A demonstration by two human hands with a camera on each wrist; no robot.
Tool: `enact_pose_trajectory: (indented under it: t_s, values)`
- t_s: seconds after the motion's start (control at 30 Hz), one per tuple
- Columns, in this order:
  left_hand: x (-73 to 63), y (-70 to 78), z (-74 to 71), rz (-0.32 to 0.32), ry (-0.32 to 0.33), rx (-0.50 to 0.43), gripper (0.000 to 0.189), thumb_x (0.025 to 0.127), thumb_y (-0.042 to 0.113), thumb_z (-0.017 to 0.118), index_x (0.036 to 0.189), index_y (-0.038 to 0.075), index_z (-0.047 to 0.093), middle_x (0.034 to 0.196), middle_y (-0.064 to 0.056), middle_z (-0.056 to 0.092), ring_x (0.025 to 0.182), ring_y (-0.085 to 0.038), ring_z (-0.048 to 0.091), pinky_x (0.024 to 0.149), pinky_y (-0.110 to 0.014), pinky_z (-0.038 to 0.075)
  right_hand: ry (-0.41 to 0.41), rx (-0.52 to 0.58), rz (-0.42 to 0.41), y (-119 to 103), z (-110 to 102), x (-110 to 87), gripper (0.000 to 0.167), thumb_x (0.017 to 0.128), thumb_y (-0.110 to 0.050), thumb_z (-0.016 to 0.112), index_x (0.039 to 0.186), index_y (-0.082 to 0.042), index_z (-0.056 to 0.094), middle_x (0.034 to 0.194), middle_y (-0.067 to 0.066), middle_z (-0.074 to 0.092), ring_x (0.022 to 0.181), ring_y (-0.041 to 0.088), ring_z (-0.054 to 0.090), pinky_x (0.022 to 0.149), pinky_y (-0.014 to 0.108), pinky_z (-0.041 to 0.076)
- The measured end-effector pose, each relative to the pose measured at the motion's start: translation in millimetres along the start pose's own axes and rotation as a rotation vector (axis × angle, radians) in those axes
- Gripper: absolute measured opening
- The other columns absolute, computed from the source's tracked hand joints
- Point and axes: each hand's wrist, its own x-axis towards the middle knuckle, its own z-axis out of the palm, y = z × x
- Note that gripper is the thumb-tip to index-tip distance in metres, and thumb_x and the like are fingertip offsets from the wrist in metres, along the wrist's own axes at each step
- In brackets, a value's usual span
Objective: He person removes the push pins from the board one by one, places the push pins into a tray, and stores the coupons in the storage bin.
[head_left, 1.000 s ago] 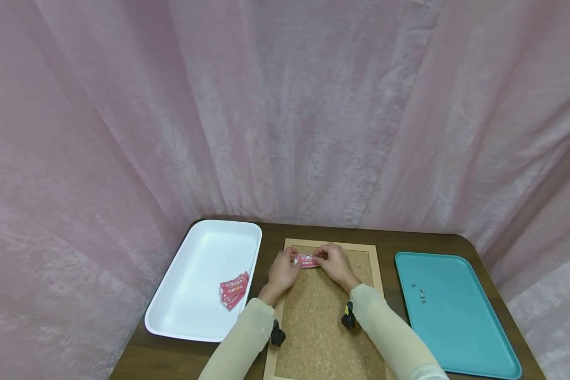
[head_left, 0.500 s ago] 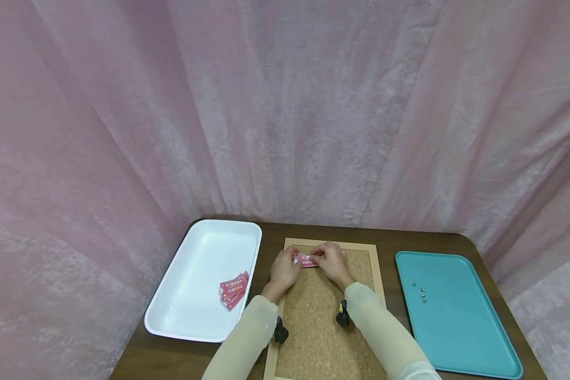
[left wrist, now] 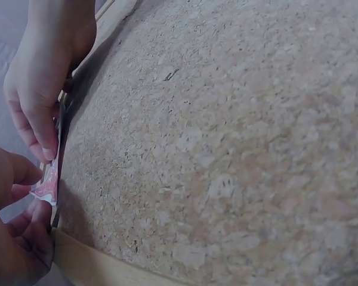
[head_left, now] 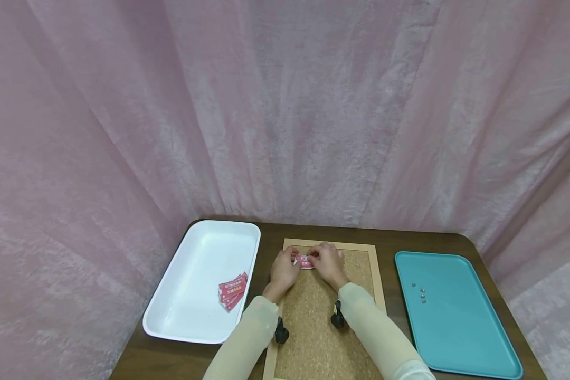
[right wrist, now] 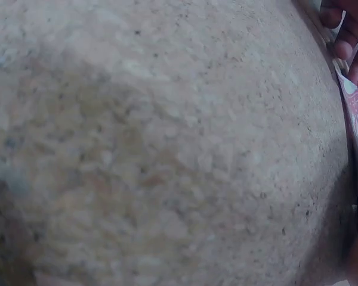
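Observation:
A small red-and-white paper coupon (head_left: 304,262) with printed characters lies close over the top of the framed cork board (head_left: 323,332). At its left end, my left hand (head_left: 284,270) pinches it between thumb and fingers; the white corner shows between the fingertips in the left wrist view. My right hand (head_left: 329,265) has thumb and fingertips bent at the coupon's right part, covering that end. In the right wrist view, a piece of the coupon (right wrist: 353,100) shows at the right edge beside the fingers.
To the left, a white tray (head_left: 185,311) holds several more red coupons (head_left: 233,290). A teal tray (head_left: 465,327) on the right carries several tiny silvery pieces (head_left: 423,295). Both stand on a dark wooden table (head_left: 385,237) before a pink curtain (head_left: 285,116).
My right hand has shifted slightly left along the coupon, covering more of it. A shiny spot seen earlier by its fingertips is hidden now. The left hand has stayed nearly in place.

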Motion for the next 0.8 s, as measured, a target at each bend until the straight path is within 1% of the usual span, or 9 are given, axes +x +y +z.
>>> enact_pose_trajectory:
  t_s: [0.1,0.27,0.43,0.63,0.8]
  values:
    - [-0.5,-0.8,0.2,-0.005,-0.002,0.009,0.028,0.092,0.009,0.077,0.119,0.008,0.07,0.101,-0.011,0.069,0.089,-0.03,0.067,0.073,-0.048,0.052,-0.018,-0.008,0.016,-3.0,-1.0,0.2,0.005,0.094,-0.024,0.081,0.096,-0.019,0.079,0.1,-0.002,0.069,0.099,0.022,0.058,0.088,0.049,0.035]
    - [1.3,-2.3,1.8,0.002,0.003,0.023,0.027,0.092,0.011,0.076,0.118,0.01,0.069,0.099,-0.009,0.069,0.088,-0.028,0.067,0.071,-0.047,0.052,-0.044,-0.023,0.042,-6.7,-2.8,2.4,0.004,0.095,-0.024,0.08,0.093,-0.021,0.078,0.098,-0.003,0.068,0.098,0.022,0.058,0.087,0.049,0.034]
    - [3.3,-3.6,3.0,0.016,-0.007,0.025,0.03,0.093,0.012,0.076,0.121,0.009,0.069,0.09,-0.005,0.066,0.077,-0.022,0.061,0.064,-0.04,0.047,-0.059,-0.017,0.072,-7.4,-4.0,4.5,0.008,0.097,-0.024,0.078,0.088,-0.024,0.077,0.094,-0.004,0.066,0.095,0.021,0.057,0.085,0.047,0.034]
    - [2.9,-7.4,2.6,0.002,-0.018,0.03,0.031,0.095,0.014,0.076,0.124,0.011,0.068,0.082,0.002,0.063,0.067,-0.017,0.056,0.058,-0.035,0.042,-0.074,0.004,0.073,-8.7,-2.0,5.8,0.009,0.097,-0.022,0.077,0.088,-0.021,0.076,0.092,-0.002,0.066,0.095,0.023,0.056,0.085,0.05,0.034]
    - [2.7,-7.4,2.2,0.008,-0.021,0.018,0.033,0.094,0.011,0.076,0.126,0.01,0.067,0.078,0.003,0.063,0.064,-0.016,0.054,0.056,-0.034,0.04,-0.064,0.018,0.079,-8.8,-2.1,6.9,0.01,0.095,-0.021,0.078,0.086,-0.02,0.076,0.09,-0.002,0.065,0.093,0.022,0.056,0.086,0.051,0.033]
